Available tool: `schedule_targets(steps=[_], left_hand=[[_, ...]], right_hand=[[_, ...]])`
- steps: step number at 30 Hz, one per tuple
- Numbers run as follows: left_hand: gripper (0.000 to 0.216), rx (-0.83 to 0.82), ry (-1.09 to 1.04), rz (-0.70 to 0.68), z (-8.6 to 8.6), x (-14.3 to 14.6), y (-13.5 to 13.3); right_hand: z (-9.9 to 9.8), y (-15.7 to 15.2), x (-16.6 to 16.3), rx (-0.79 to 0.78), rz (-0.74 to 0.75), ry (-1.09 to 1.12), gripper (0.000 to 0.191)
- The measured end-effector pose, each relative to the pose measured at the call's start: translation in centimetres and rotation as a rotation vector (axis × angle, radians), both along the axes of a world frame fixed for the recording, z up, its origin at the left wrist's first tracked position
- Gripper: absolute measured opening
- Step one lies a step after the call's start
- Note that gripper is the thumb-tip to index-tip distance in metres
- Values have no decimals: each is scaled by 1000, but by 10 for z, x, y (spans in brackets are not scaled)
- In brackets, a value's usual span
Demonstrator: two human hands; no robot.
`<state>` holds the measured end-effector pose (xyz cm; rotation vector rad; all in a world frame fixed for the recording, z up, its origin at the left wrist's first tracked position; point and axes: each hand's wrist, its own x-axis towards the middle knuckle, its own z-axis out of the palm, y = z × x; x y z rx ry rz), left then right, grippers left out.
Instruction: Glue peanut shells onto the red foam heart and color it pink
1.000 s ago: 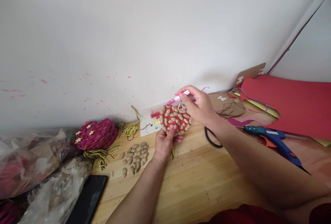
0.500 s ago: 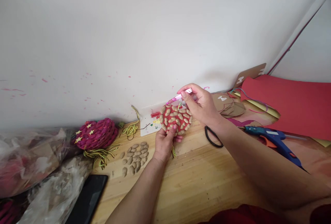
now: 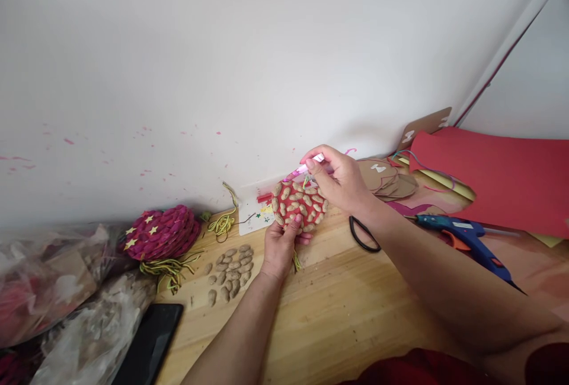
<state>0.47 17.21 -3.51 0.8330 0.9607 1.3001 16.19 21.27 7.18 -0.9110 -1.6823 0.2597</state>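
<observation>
In my left hand [image 3: 281,248] is a round red disc [image 3: 294,217] covered with peanuts in their shells, my thumb pressed on its lower front. Yellow-green yarn hangs below the disc. My right hand [image 3: 341,178] pinches a white and pink marker [image 3: 304,168]. The marker's pink tip points down and left at the disc's upper edge; I cannot tell whether it touches. Loose peanuts [image 3: 232,265] lie on the wooden table [image 3: 320,320], left of my left hand.
To the left are stacked magenta woven discs [image 3: 171,232] with stars, plastic bags [image 3: 95,325] and a black flat device [image 3: 153,337]. A blue glue gun [image 3: 475,245], a black loop handle [image 3: 364,242], brown cardboard pieces [image 3: 395,186] and red sheets [image 3: 498,177] occupy the right. A white wall [image 3: 267,64] rises behind.
The whole view has shifted slightly, so things appear a little further left. Both hands keep their holds on the disc and the marker, almost unmoved.
</observation>
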Motion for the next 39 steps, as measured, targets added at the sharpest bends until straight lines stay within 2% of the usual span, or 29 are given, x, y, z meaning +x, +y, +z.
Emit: schedule_targets(steps=[8, 16, 35, 39], left_hand=[[51, 12, 13, -6, -2, -1, 0], [50, 14, 21, -14, -3, -1, 0], [51, 21, 33, -14, -4, -1, 1], [51, 26, 38, -10, -4, -1, 1]], right_hand=[[-1, 1, -1, -52, 40, 61, 25], [0, 0, -1, -19, 2, 105, 25], [-1, 1, -1, -30, -7, 100, 29], [-2, 1, -2, -12, 20, 30, 25]])
